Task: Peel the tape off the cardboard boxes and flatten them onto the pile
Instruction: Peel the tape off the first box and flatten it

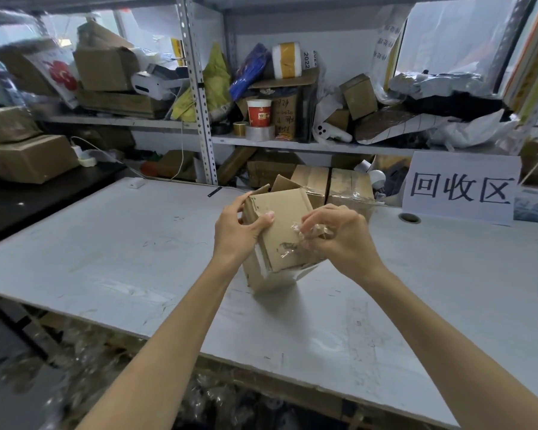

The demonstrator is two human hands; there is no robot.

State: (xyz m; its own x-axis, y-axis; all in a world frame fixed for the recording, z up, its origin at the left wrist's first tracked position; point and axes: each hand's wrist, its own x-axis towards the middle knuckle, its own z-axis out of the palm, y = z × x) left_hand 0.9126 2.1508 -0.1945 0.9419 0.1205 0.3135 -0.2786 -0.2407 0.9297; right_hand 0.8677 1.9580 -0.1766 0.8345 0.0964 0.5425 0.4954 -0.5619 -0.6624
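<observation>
A small brown cardboard box (281,231) is tilted on one corner above the white table (112,252), its top flaps partly up. My left hand (238,229) grips its left side, thumb across the upper face. My right hand (339,234) is closed around a crumpled strip of clear tape (305,232) that still sticks to the box's face. More clear tape runs along the box's lower edge (295,271). Two taped cardboard boxes (333,184) stand just behind, against the shelf.
A metal shelf rack (199,88) behind the table holds boxes, tape rolls, a red cup (259,112) and bags. A white paper sign (461,187) stands at right beside a round table hole (409,217). Brown boxes (25,156) are stacked at left. Crumpled tape lies on the floor (112,367).
</observation>
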